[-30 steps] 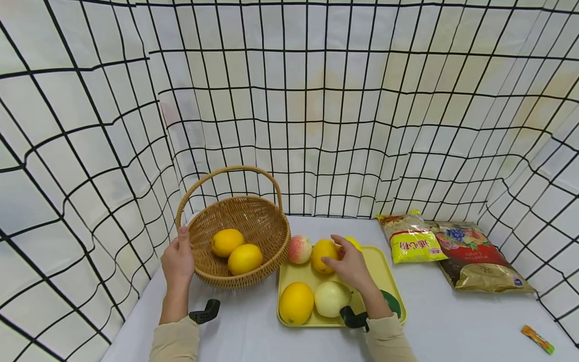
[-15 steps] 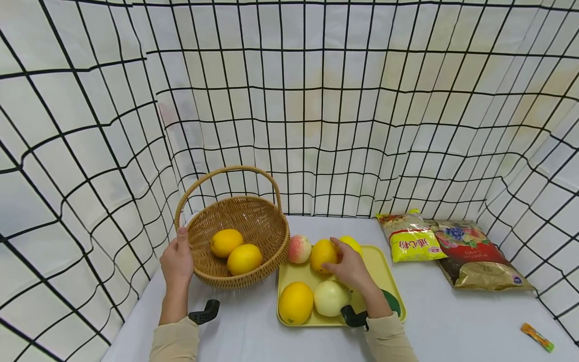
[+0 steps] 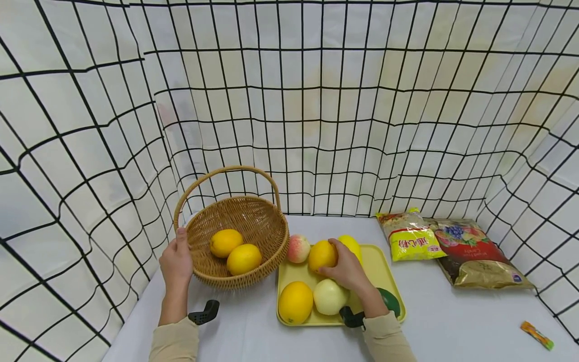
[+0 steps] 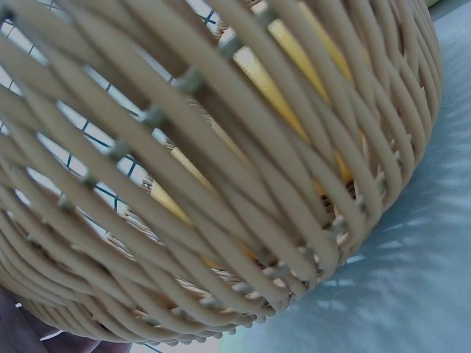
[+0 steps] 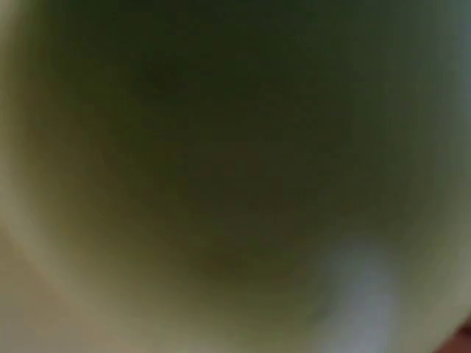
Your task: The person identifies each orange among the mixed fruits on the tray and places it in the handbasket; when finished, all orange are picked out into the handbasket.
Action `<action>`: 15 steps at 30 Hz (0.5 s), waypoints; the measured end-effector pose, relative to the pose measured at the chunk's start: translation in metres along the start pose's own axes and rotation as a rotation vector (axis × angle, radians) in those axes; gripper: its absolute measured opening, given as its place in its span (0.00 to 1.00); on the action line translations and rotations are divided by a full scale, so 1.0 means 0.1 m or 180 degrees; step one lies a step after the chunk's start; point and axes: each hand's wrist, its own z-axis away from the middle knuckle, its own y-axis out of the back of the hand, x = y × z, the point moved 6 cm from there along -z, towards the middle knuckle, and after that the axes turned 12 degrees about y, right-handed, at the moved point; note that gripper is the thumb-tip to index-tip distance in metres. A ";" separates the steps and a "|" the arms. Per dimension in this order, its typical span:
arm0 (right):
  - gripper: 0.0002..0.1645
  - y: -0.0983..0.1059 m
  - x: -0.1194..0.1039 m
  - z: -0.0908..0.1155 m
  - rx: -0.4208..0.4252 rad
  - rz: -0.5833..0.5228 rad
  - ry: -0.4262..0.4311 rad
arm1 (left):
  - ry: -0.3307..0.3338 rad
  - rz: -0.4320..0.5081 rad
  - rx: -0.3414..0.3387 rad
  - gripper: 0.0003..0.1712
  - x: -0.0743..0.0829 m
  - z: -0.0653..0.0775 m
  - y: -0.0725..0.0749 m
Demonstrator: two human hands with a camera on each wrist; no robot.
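The wicker basket (image 3: pixel 267 221) stands tilted toward me, with two lemons (image 3: pixel 226 243) lying inside. My left hand (image 3: pixel 176 264) grips its left side by the foot of the handle. In the left wrist view the basket's woven wall (image 4: pixel 221 176) fills most of the picture, yellow showing through the gaps. Over the yellow tray (image 3: pixel 377 261), my right hand (image 3: pixel 347 269) holds an orange (image 3: pixel 322 255) between thumb and fingers. Beside it are a peach (image 3: pixel 298 249) and a yellow fruit (image 3: pixel 352 246). A dark, blurred round shape (image 5: pixel 235 162) covers the right wrist view.
Nearer on the tray lie an orange-yellow fruit (image 3: pixel 296 302), a pale green fruit (image 3: pixel 330 296) and a dark green one (image 3: pixel 389 301) partly behind my wrist. Two food bags (image 3: pixel 413 241) and a small wrapped stick (image 3: pixel 537 336) lie right. Netted white walls (image 3: pixel 289 125) enclose the table.
My right hand's fingers have closed around the orange, which has shifted slightly left. The left hand and the basket stay almost where they were.
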 end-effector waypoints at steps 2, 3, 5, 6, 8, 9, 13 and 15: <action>0.51 -0.01 0.03 0.00 -0.0019 0.0000 -0.0047 | 0.0001 -0.0004 -0.0014 0.41 0.00 0.00 0.00; 0.52 -0.01 0.04 0.00 -0.0021 0.0002 -0.0076 | 0.0001 -0.0009 -0.0018 0.41 0.00 0.00 0.00; 0.53 -0.01 0.07 0.01 -0.0009 -0.0010 -0.0128 | 0.0001 -0.0009 -0.0028 0.41 0.01 0.00 0.00; 0.53 -0.01 0.08 0.01 -0.0004 -0.0016 -0.0146 | 0.0005 -0.0011 -0.0034 0.41 0.01 0.00 0.00; 0.53 -0.01 0.09 0.01 0.0004 -0.0012 -0.0176 | 0.0009 -0.0007 -0.0040 0.41 0.01 0.01 -0.01; 0.54 -0.01 0.10 0.01 0.0004 0.0002 -0.0181 | 0.0007 -0.0005 -0.0045 0.41 0.01 0.00 -0.01; 0.54 0.00 0.11 0.01 0.0025 0.0045 -0.0200 | -0.0001 0.0004 -0.0041 0.41 0.00 0.00 -0.01; 0.53 0.00 0.11 0.01 0.0046 0.0000 -0.0205 | -0.0003 0.0003 -0.0041 0.41 0.00 0.00 -0.01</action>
